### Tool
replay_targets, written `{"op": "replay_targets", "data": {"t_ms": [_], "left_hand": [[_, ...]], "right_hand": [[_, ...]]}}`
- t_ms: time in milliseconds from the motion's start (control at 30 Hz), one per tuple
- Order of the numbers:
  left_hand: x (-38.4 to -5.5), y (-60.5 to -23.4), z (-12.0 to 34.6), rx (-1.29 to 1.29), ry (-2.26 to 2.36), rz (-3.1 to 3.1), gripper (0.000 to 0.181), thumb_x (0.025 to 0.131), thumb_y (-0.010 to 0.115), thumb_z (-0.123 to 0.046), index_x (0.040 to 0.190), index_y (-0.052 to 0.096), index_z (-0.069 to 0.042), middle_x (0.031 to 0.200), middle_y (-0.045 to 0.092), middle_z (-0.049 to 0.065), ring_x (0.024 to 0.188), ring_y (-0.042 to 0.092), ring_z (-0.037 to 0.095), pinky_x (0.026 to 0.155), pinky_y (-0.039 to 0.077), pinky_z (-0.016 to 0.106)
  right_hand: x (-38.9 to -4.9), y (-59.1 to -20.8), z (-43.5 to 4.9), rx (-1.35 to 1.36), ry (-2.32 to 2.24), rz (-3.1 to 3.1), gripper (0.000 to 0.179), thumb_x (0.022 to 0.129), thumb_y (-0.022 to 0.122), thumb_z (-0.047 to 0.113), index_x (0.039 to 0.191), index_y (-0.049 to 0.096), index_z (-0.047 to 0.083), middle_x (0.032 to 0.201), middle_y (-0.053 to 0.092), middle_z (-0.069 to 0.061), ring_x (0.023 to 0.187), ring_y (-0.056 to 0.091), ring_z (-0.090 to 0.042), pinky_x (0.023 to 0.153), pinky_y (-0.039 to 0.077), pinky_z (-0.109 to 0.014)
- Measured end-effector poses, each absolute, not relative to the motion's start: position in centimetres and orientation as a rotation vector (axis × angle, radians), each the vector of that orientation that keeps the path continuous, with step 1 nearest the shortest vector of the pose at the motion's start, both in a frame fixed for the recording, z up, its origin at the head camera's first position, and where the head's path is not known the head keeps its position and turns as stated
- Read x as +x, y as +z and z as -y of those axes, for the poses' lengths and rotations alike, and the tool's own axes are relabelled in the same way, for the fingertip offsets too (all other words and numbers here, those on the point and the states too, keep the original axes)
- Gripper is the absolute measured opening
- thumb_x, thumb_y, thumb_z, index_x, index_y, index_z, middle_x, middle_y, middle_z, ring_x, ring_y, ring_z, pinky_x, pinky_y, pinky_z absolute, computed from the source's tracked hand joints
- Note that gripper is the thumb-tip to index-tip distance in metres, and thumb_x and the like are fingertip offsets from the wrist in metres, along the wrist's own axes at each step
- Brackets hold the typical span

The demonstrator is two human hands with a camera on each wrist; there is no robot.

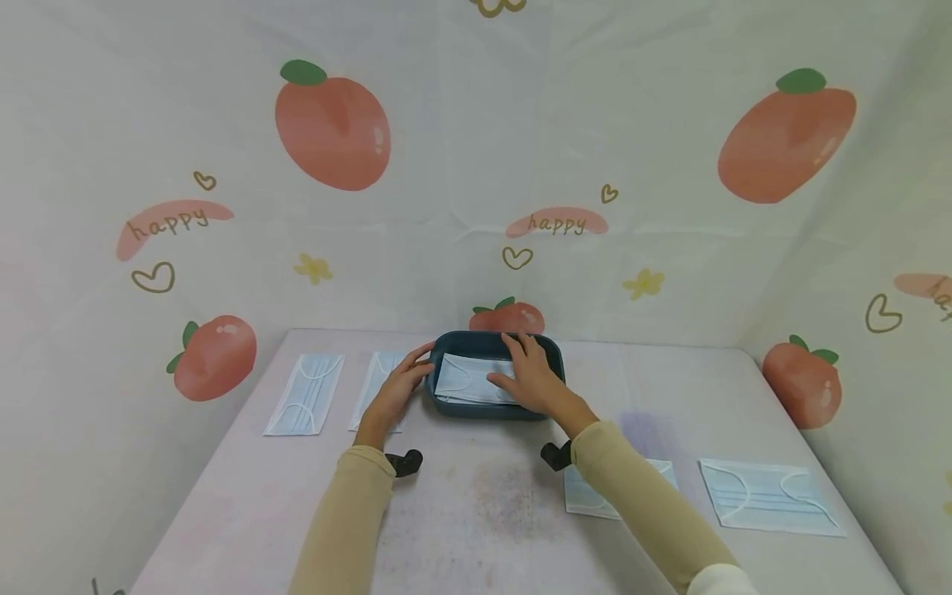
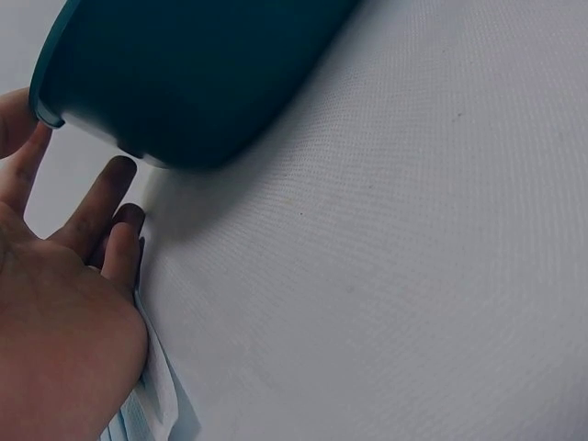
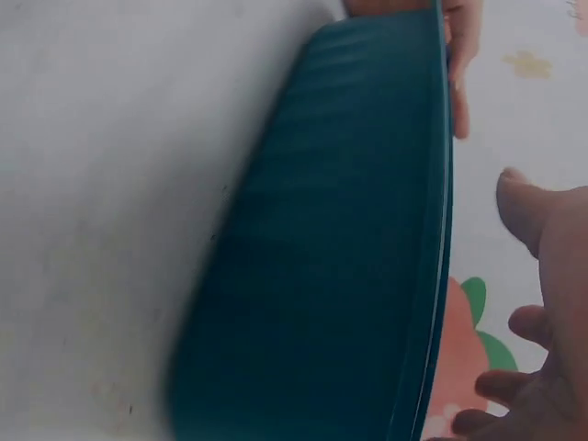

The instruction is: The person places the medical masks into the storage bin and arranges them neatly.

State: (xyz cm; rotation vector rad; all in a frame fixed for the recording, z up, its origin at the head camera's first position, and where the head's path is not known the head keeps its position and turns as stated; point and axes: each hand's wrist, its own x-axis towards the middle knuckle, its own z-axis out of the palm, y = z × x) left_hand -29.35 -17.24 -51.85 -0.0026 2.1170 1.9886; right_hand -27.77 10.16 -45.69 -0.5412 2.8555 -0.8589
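A dark teal bin (image 1: 491, 411) stands near the back of the table, with several light blue face masks (image 1: 472, 376) lying flat inside. At its left end is my left hand (image 1: 394, 397), the fingers extended along the rim and the thumb by the edge. In the left wrist view this hand (image 2: 69, 303) is beside the bin's corner (image 2: 202, 92). Over the bin's right part my right hand (image 1: 537, 382) spreads its fingers above the masks, hiding some of them. The right wrist view has that hand (image 3: 551, 322) beyond the bin's long side (image 3: 322, 230), nothing visibly held.
Two face masks lie on the left of the table, the outer mask (image 1: 305, 395) and one (image 1: 372, 388) partly behind my left hand. On the right are another mask (image 1: 769, 497) and one (image 1: 591, 496) partly under my right sleeve. A printed curtain (image 1: 446, 165) hangs behind.
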Motion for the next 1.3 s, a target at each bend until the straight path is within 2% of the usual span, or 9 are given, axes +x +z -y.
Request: {"op": "replay_targets", "data": {"t_ms": [200,467,933,1300], "left_hand": [[-29.3,-51.9,17.1,-0.012,1.992,-2.110,0.050,0.105,0.052,-0.025,0.154,0.043,-0.028,0.163,0.040,0.007,0.156,0.027,0.026,0.133,0.011,0.050],[-29.0,-52.1,17.1,-0.030,1.988,-2.103,0.050,0.104,0.054,-0.025,0.154,0.044,-0.029,0.161,0.042,0.009,0.156,0.027,0.027,0.133,0.011,0.050],[-29.3,-52.3,17.3,-0.028,1.979,-2.101,0.050,0.104,0.053,-0.026,0.154,0.044,-0.029,0.162,0.042,0.009,0.157,0.026,0.026,0.133,0.012,0.050],[-29.4,-51.9,17.4,-0.017,1.995,-2.091,0.051,0.105,0.053,-0.025,0.154,0.043,-0.030,0.162,0.041,0.008,0.157,0.025,0.026,0.133,0.011,0.049]], "right_hand": [[-27.1,-45.9,-10.8,-0.580,-0.599,-3.002,0.084,0.100,0.057,0.054,0.162,0.023,0.010,0.168,0.015,-0.026,0.157,0.012,-0.049,0.125,0.017,-0.068],[-25.9,-46.9,-11.8,-0.569,-0.462,-3.075,0.088,0.097,0.050,0.066,0.163,0.023,0.015,0.171,0.013,-0.021,0.157,0.009,-0.049,0.124,0.013,-0.073],[-23.8,-47.1,-14.7,-0.538,-0.502,-3.124,0.087,0.097,0.054,0.062,0.164,0.022,0.015,0.170,0.015,-0.022,0.156,0.011,-0.052,0.123,0.012,-0.074],[-22.7,-47.2,-17.7,-0.454,-0.507,-3.132,0.090,0.096,0.055,0.064,0.164,0.021,0.016,0.171,0.014,-0.021,0.157,0.009,-0.050,0.123,0.010,-0.073]]}}
